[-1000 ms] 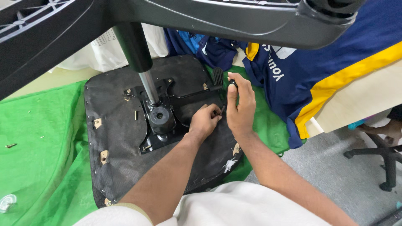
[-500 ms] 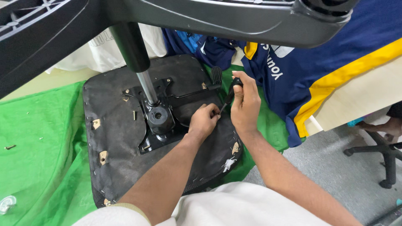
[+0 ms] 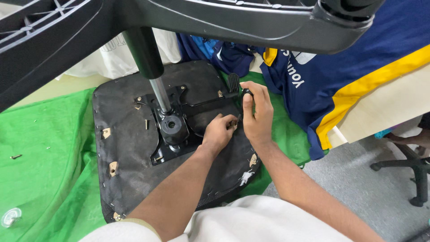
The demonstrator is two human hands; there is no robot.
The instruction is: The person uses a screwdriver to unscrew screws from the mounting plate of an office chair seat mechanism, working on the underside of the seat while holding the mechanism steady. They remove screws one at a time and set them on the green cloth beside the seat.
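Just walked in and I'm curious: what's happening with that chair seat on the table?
A person works on an upturned chair seat lying on a green cloth. The left hand rests on the black metal plate bolted underneath, while the right hand holds a small dark tool beside it. A loose screw lies on the cloth.

The seat underside (image 3: 130, 148) lies on the cloth (image 3: 40, 179); the mechanism plate (image 3: 179, 125) sits on it, the column (image 3: 154, 85) rising, clothes (image 3: 322, 85) probably behind right.
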